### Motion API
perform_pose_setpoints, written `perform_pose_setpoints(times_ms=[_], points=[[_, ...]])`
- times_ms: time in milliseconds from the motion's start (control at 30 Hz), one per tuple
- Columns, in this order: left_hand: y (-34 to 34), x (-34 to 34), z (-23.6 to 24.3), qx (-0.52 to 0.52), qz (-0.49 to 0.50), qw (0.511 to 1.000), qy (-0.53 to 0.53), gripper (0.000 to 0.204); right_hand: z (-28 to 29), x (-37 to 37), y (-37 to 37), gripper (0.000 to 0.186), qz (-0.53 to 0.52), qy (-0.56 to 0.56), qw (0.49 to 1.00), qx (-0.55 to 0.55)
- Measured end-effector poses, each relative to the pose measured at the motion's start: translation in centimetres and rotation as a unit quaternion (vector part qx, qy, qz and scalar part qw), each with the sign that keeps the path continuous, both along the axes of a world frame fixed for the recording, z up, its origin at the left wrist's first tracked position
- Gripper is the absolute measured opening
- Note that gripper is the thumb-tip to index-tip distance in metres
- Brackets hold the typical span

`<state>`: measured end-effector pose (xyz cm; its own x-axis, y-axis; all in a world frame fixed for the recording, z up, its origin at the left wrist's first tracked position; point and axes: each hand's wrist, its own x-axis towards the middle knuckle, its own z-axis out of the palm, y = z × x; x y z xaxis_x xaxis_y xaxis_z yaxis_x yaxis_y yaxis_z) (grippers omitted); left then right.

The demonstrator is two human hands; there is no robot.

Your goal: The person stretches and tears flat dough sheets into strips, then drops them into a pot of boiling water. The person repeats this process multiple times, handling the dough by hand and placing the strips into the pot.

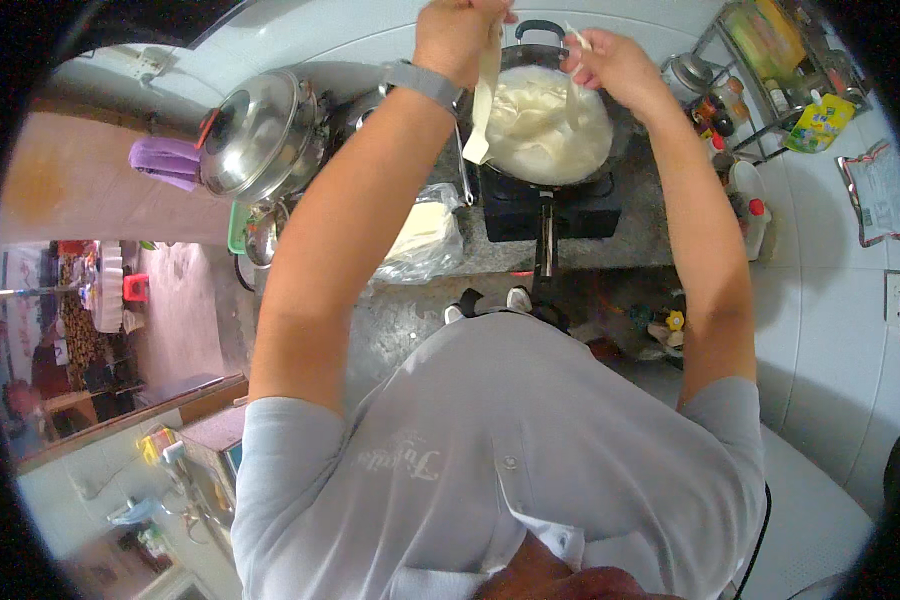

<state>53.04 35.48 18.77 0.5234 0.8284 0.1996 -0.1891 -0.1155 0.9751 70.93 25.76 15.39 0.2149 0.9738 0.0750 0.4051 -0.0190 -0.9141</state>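
My left hand [458,40], with a grey band on its wrist, is closed on a wide, pale noodle strip [482,112]. The strip hangs down past the left rim of a black pan [546,182]. My right hand [615,72] is pinched over the pan's far right side, holding another pale strip [572,98] that dangles over the pan. Whitish, frothy liquid with pale noodle sheets [530,110] fills the pan, which sits on a black stove [505,215]. Left of the stove, a clear plastic bag [448,248] holds more pale sheets [422,228].
The pan's long handle [546,240] points toward me over the counter edge. A lidded steel pot [260,135] with a purple cloth [165,163] stands at the left. Bottles [755,210] and a metal rack [715,45] line the right wall. A metal utensil [464,165] lies beside the stove.
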Motion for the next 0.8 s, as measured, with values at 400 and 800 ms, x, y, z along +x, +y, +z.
perform_pose_setpoints(times_ms=[400,800], points=[[-1.7,6.7,-3.6,0.017,-0.064,0.986,0.155,0.011,-7.9,4.3,-0.6,0.027,-0.042,-0.054,0.990,-0.127],[1.1,7.3,5.5,0.009,-0.133,0.988,-0.080,0.017,-6.4,5.9,-0.9,0.031,-0.030,-0.051,0.995,-0.086]])
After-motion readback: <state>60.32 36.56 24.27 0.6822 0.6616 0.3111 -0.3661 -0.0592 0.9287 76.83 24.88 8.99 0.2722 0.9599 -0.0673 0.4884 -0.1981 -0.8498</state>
